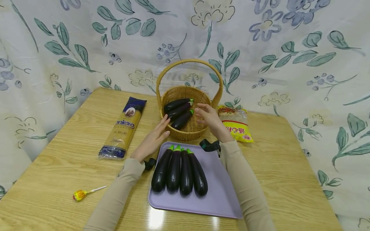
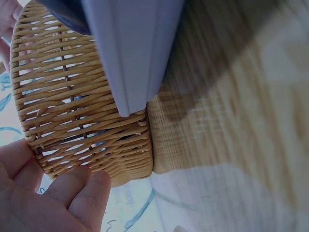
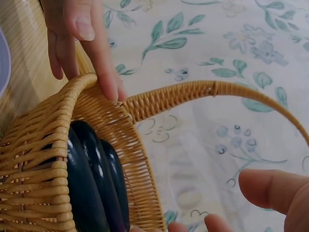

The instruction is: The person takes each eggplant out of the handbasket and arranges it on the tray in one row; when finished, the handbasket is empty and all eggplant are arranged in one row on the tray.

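A wicker basket [image 1: 188,136] with a tall arched handle stands near the back of the table. Three dark eggplants [image 1: 182,120] lie side by side in its left part, green stems to the right. My left hand [image 1: 151,141] touches the basket's left front rim with fingers extended; in the left wrist view its fingertips are against the wicker. Over the basket's right side is my right hand [image 1: 213,121], fingers spread loosely near the stems, holding nothing. Several more eggplants [image 1: 174,170] lie in a row on a lilac tray [image 1: 221,195] in front of the basket.
A spaghetti packet [image 1: 122,128] lies left of the basket. At the right, partly behind my right hand, is a yellow-and-red food bag [image 1: 238,126]. A wrapped lollipop [image 1: 81,194] lies at the front left. A floral curtain [image 1: 185,35] hangs behind the table.
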A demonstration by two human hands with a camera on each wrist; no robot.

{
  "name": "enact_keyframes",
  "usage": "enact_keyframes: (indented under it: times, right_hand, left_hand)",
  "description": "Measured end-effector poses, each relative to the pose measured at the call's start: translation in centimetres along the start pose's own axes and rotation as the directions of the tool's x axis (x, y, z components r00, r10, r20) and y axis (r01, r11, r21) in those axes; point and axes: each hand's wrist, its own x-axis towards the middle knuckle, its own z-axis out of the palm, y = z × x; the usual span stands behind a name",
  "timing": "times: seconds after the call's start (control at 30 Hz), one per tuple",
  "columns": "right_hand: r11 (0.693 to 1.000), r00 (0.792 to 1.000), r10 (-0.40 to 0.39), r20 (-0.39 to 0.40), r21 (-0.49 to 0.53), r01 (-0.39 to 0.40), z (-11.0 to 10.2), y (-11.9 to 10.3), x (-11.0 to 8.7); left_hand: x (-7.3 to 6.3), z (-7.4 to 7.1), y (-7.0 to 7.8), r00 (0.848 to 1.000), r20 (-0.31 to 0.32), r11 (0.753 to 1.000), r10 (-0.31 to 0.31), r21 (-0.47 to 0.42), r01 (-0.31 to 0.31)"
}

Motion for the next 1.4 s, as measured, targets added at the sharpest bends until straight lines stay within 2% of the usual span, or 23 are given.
enact_keyframes:
  times: [0.37, 0.67, 0.93, 1.23, 1.4]
  right_hand:
    - [0.999, 0.998, 0.017, -0.058, 0.041, -0.015, 0.7, -0.3, 1.4]
    - [0.997, 0.997, 0.054, -0.058, 0.051, -0.051, 1.0, -0.1, 1.9]
    - [0.993, 0.994, 0.096, -0.055, 0.075, -0.091, 1.3, 0.6, 2.7]
    - [0.985, 0.989, 0.137, -0.057, 0.112, -0.13, 1.6, 1.2, 3.3]
    - [0.985, 0.987, 0.152, -0.048, 0.096, -0.147, 1.9, 1.2, 3.5]
  left_hand:
    - [0.0, 0.0, 0.1, 1.0, 0.006, 1.0, -0.009, 0.002, 0.009]
    - [0.2, 0.1, 0.2, 1.0, 0.005, 1.0, 0.018, 0.0, -0.018]
    - [-0.2, 0.1, 0.0, 1.0, 0.003, 1.0, -0.003, 0.0, 0.003]
    - [-0.1, 0.0, -0.1, 1.0, -0.005, 1.0, 0.003, 0.001, -0.003]
    - [0.0, 0.0, -0.1, 1.0, -0.007, 1.0, 0.006, 0.0, -0.006]
